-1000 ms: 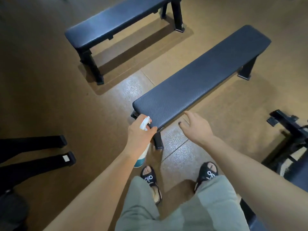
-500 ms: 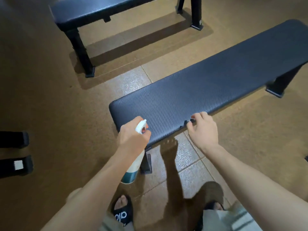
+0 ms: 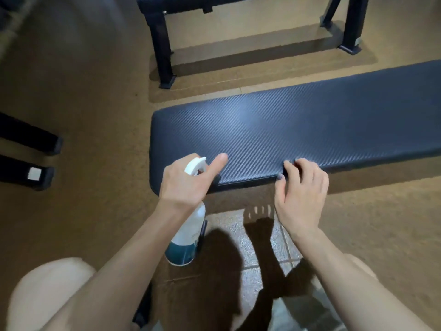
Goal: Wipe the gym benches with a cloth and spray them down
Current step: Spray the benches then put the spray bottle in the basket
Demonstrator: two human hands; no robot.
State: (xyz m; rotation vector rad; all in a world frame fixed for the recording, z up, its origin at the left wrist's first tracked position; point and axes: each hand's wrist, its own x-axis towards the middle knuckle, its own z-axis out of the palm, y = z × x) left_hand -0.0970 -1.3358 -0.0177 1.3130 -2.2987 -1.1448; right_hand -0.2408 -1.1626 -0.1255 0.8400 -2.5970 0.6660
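- Along the left edge, two black metal feet (image 3: 28, 154) of some other equipment lie on the brown rubber floor (image 3: 90, 103); the nearer one has a pale square end cap
- The floor is matte brown across most of the room, with a patch of glossy speckled tiles (image 3: 260, 237) under the person, where the shadows of the arms fall
- At lower left a bare knee (image 3: 47, 290) fills the corner, blurred
- The left hand (image 3: 188, 182) is wrapped round the neck of a white spray bottle (image 3: 186, 237) with a teal base; the forefinger sticks out straight, its tip over the near left corner of the bench pad, while the rest of the fingers curl round the bottle
- The bottle hangs below the hand, in front of the near edge of the pad, its white nozzle pointing toward the pad
- The near bench (image 3: 298, 132) has a dark blue pad with a fine diagonal weave, running from centre out past the right edge; light glints on its left end
- The right hand (image 3: 301, 199) rests at the pad's near edge, fingers loosely spread, fingertips touching the edge and pinching nothing
- Behind, at top centre, a second bench (image 3: 162, 44) stands on black legs, casting a shadow on the floor
- No cloth can be made out in either hand
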